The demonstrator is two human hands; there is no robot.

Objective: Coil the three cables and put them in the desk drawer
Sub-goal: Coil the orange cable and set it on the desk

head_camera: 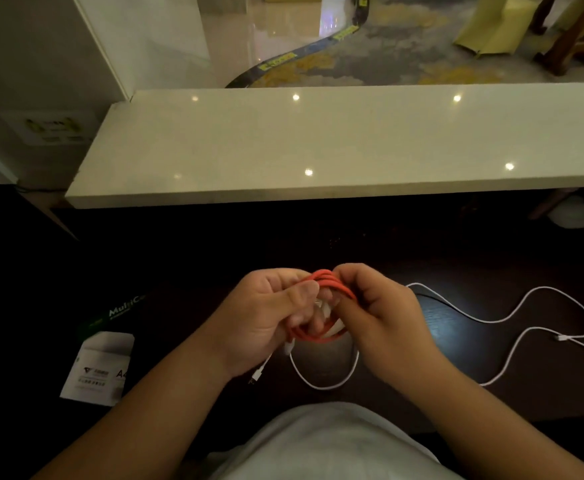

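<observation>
While both hands grip orange cable (pixel 332 284) coil | white cable (pixel 512 317) loose on desk (pixel 457 271)

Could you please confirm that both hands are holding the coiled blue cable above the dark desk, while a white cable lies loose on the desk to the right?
Not quite: the coiled cable is orange-red, not blue, as the head view shows. The left hand and right hand both grip it above the dark wooden desk, and the thin white cable does lie loose to the right.
</observation>
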